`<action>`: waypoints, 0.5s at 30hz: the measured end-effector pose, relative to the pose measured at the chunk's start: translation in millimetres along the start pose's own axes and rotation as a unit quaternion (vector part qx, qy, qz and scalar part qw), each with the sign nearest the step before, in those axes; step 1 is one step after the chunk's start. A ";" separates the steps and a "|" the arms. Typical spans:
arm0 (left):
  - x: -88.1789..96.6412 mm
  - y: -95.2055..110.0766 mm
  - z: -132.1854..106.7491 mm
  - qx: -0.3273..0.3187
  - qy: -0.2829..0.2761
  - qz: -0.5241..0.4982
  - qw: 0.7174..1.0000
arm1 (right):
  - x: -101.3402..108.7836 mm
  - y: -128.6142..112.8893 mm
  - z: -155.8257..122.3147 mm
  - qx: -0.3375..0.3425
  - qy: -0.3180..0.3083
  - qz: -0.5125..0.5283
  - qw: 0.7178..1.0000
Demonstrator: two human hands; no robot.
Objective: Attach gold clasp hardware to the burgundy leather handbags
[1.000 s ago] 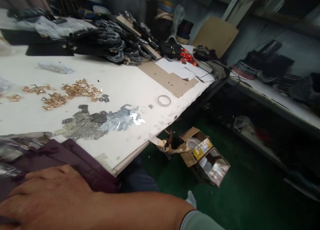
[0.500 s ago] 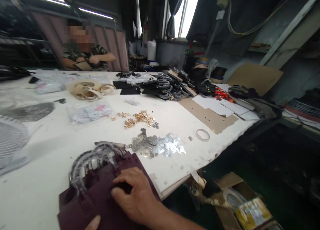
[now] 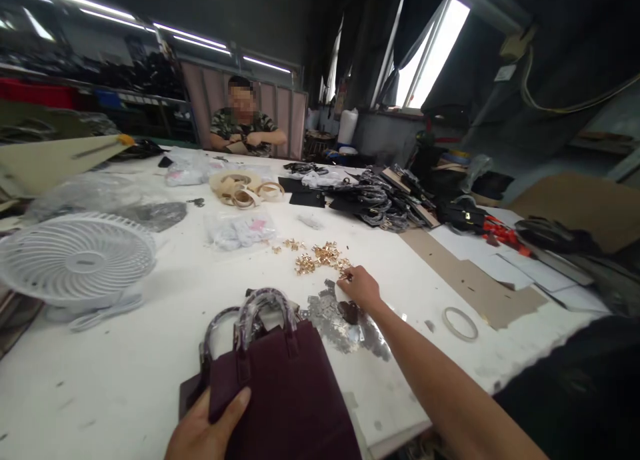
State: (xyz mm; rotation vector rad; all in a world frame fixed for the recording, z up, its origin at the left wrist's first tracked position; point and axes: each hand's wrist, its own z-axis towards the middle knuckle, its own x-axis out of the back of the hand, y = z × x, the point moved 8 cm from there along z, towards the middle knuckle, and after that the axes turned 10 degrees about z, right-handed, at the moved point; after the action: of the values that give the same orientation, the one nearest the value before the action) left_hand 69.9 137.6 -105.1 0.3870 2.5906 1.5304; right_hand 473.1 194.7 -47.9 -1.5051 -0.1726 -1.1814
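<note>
white table [image 3: 125, 380] fills the middle of the frame. at bottom centre, the left hand [image 3: 197, 430] clasps the bag [image 3: 287, 387] by its left edge, thumb in front. gold bits [image 3: 325, 253], strung sideways mid-frame, lie just up and left of the nearer right hand [image 3: 361, 288]; its fingers bunch together above grey plates [image 3: 325, 320], pinching what, i cannot tell.

Maroon bag [image 3: 295, 393], gold fittings [image 3: 326, 253], grey plates [image 3: 320, 315], white fan [image 3: 83, 263] — camouflage shirt [image 3: 264, 123], apparently greenish
</note>
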 end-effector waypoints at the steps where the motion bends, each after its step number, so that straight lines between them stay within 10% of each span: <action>1: -1.1 1.3 0.2 0.000 -0.001 -0.006 1.000 | -5.0 1.2 1.9 0.000 -0.003 -0.013 1.000; 9: 1.4 23.2 -11.1 -0.115 0.068 0.016 0.991 | 9.8 -13.9 -13.8 0.010 -0.001 -0.001 1.000; 15: 5.0 16.5 -19.0 -0.123 0.093 -0.024 0.988 | 13.4 -45.2 -95.5 -0.018 -0.052 0.178 0.982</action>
State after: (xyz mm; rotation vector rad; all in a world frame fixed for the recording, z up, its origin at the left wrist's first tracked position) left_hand 63.5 130.4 -81.2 0.1620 2.4739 1.9242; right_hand 395.4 125.9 -23.9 -1.5531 0.0489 -0.8248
